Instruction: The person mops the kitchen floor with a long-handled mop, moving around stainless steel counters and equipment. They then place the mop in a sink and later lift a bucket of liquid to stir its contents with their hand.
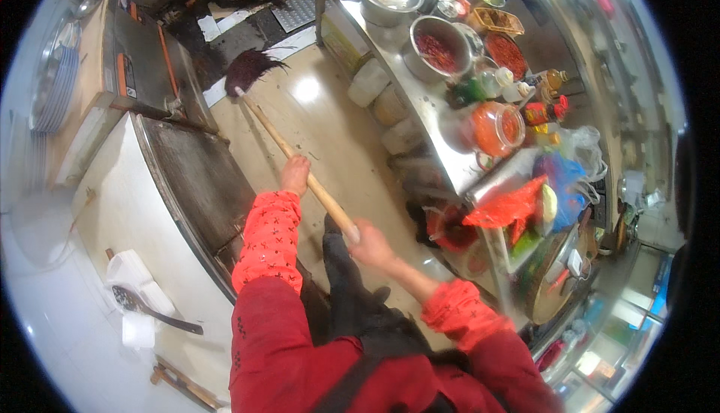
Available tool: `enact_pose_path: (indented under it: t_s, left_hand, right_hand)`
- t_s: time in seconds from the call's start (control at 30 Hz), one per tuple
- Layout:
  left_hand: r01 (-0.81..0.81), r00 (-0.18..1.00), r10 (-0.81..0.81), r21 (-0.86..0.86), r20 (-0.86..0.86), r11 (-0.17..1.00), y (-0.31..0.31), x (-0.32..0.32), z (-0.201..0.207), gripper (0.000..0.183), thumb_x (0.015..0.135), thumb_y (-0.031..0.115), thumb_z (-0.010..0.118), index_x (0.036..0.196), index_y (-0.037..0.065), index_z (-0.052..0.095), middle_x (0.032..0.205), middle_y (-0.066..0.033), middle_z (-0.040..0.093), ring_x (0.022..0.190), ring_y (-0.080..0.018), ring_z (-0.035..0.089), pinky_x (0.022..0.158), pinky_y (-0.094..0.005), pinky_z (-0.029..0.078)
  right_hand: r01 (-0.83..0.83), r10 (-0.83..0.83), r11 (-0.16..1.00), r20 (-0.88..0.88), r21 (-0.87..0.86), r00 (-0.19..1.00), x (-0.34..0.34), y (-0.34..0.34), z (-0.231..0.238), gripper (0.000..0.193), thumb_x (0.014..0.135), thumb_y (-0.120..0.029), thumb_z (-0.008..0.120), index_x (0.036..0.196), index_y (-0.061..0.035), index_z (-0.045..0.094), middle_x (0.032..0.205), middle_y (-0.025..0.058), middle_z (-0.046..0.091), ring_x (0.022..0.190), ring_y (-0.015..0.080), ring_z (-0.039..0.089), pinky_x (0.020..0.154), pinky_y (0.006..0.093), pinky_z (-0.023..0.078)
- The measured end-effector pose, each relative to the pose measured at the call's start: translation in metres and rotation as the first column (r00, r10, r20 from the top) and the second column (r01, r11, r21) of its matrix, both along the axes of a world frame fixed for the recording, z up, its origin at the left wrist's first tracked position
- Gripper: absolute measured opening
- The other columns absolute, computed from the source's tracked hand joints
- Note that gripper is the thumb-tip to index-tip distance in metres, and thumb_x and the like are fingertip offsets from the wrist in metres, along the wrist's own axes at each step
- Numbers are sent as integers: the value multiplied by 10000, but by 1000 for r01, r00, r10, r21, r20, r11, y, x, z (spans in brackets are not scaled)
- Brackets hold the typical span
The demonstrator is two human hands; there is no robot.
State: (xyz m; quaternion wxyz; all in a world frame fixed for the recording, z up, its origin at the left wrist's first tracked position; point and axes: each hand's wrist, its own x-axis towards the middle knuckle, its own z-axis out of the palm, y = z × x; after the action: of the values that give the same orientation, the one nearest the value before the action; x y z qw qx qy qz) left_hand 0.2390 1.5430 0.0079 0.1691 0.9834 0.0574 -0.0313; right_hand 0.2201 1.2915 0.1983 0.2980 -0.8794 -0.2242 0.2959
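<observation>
A long wooden-handled mop runs from my hands up to the far left, its dark reddish-brown head (253,72) resting on the tiled floor. Midway along the mop handle (268,128), my left hand (295,174) is wrapped round the wood. My right hand (369,243) grips the near end of the same handle, lower and farther right. The mop head lies beside the white strip at the edge of a dark, dirty area. Both my forearms wear orange-red patterned sleeve covers.
On the right a metal counter (442,139) carries metal bowls (439,48), a jar of red sauce (496,129), bottles and plastic bags. At left stand dark-fronted cabinets (199,169) and a white top with a slotted spoon (154,309). White tubs (369,83) sit under the counter.
</observation>
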Motion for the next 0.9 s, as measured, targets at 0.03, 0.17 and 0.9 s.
enact_pose_path:
  t_s: [0.03, 0.17, 0.9]
  left_hand:
    - [-1, 999, 1, 5, -54, 1000, -21, -10, -1, 221, 724, 27, 595, 942, 56, 615, 1070, -107, 592, 1138, -298, 502, 972, -372, 422]
    - [90, 994, -88, 30, -65, 996, -134, -47, -1, 232, 731, 60, 593, 962, 53, 616, 1030, -96, 585, 1076, -282, 504, 979, -378, 397]
    - [725, 163, -947, -685, 277, -75, -869, -372, 101, 181, 625, 220, 718, 742, 92, 666, 761, -119, 650, 788, -333, 641, 689, -453, 511]
  right_hand:
    - [86, -75, 996, -306, 23, 949, 1, -20, 0, 345, 728, -60, 641, 1028, 74, 535, 815, 182, 600, 650, 261, 634, 493, 374, 494]
    - [251, -304, 947, -822, -203, 482, -13, -125, 9, 287, 776, -111, 657, 978, 62, 550, 640, 68, 548, 388, 134, 504, 352, 291, 399]
    - [-135, -535, 560, -482, -817, 694, -471, -790, 325, 448, 823, -333, 599, 1135, -13, 582, 814, 155, 601, 709, 249, 619, 591, 411, 502]
